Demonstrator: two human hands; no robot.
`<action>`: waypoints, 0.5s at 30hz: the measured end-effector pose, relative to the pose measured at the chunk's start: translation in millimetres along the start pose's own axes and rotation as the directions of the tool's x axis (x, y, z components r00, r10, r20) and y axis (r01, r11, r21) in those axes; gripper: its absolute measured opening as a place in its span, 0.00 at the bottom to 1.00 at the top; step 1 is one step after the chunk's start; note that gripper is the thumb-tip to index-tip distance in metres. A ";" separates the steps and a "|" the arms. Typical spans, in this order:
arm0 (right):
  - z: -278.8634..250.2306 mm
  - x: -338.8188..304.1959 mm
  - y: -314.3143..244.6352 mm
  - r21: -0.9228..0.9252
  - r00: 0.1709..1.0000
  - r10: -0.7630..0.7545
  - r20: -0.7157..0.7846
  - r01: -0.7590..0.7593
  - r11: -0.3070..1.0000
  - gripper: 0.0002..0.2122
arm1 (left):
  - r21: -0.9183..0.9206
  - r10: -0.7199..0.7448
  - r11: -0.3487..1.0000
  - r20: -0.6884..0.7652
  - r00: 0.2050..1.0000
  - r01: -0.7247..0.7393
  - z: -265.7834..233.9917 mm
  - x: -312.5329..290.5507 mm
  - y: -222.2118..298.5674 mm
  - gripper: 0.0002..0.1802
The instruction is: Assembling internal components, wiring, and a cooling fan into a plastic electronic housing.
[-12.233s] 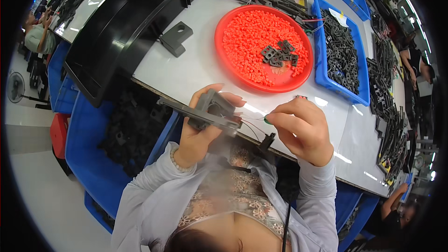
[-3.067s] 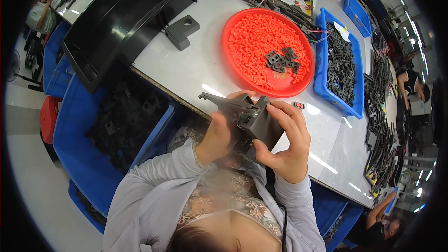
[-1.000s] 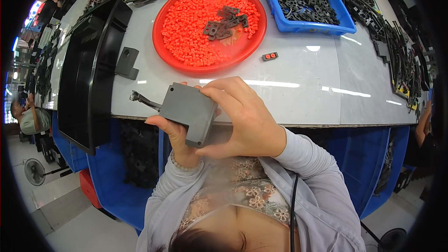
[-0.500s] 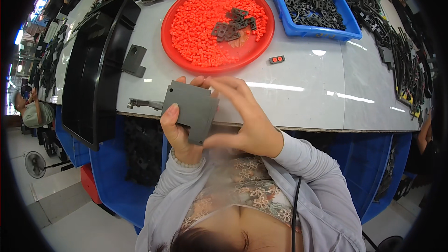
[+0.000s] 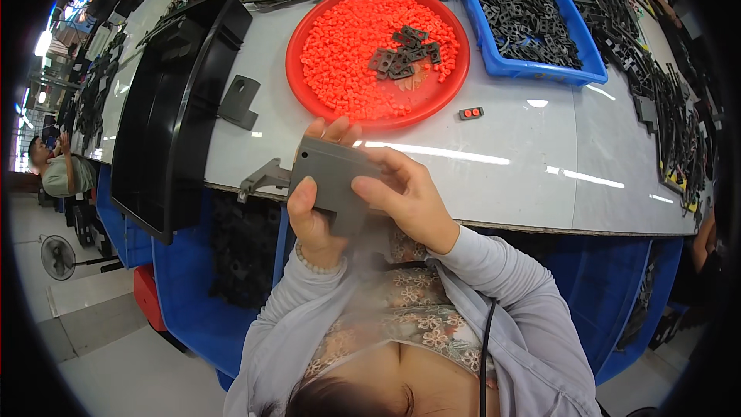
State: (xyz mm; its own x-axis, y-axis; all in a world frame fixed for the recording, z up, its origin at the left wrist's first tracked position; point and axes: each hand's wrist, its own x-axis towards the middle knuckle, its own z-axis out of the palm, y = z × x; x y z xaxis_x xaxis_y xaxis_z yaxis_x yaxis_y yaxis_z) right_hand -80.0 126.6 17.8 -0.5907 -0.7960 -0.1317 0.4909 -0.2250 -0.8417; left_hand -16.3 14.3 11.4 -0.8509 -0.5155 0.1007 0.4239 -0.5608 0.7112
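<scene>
Half curled, our left hand [image 5: 316,228] and right hand [image 5: 417,205] grip a grey housing [image 5: 328,168] at the near edge of the surface [image 5: 517,193]; beyond stands a red tray [image 5: 295,69] of orange pellets [image 5: 347,54], between a black bin [image 5: 197,69] and a blue crate [image 5: 544,71].

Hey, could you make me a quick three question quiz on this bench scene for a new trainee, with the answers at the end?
1. True or false: the left hand and the right hand are both on the grey block.

2. Multiple choice: seen from the person's place, where does the blue tray stand relative to the round red tray?
A. To its left
B. To its right
C. Inside it

3. Count: how many red dots show on the small dark part lying by itself on the table?

Key: 1. True. 2. B. 3. Two.
</scene>
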 end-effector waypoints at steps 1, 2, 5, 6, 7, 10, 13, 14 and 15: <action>0.3 1.5 -2.2 0.001 1.000 0.008 -0.024 -0.008 1.000 0.29 | -0.016 -0.016 1.000 -0.036 0.999 0.015 1.7 3.2 -0.4 0.35; 2.0 1.7 -5.9 0.002 1.000 0.006 -0.012 -0.006 1.000 0.29 | -0.010 -0.005 1.000 -0.037 0.999 0.005 -0.4 4.2 0.2 0.35; 4.5 5.0 -13.5 -0.428 0.982 -0.180 0.059 0.188 0.884 0.31 | -0.185 -0.141 0.976 -0.109 0.984 0.119 -6.7 6.0 -0.2 0.31; 4.3 9.0 -10.5 -0.485 0.969 -0.236 0.068 0.238 0.841 0.33 | -0.179 -0.121 0.979 -0.115 0.986 0.099 -5.2 5.0 2.1 0.31; 4.8 13.5 -7.1 -0.537 0.953 -0.290 0.086 0.290 0.792 0.34 | -0.131 -0.158 0.981 -0.131 0.979 0.141 -3.6 3.0 6.5 0.31; 2.9 14.1 8.6 -0.546 0.916 -0.385 0.113 0.381 0.746 0.33 | -0.138 -0.202 0.974 -0.144 0.969 0.182 -6.0 -1.6 12.8 0.27; 0.6 7.4 7.7 -0.424 0.932 -0.352 0.084 0.353 0.834 0.34 | -0.147 -0.167 0.978 -0.132 0.977 0.147 -6.2 0.7 23.7 0.24; -0.1 7.4 3.9 -0.422 0.925 -0.352 0.140 0.378 0.824 0.34 | -0.055 -0.251 0.967 -0.095 0.963 0.247 -6.5 2.0 31.4 0.23; 2.5 8.4 0.3 -0.415 0.931 -0.325 0.167 0.365 0.833 0.34 | 0.043 -0.340 0.938 -0.080 0.937 0.344 -7.4 2.3 42.2 0.23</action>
State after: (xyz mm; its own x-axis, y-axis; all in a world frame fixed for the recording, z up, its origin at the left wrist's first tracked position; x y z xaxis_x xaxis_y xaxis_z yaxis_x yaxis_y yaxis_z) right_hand -83.2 118.4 17.7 -0.6027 -0.7617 0.2379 -0.0726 -0.2445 -0.9669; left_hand 1.9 -15.4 36.5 -0.9165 -0.3445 -0.2035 0.0914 -0.6754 0.7317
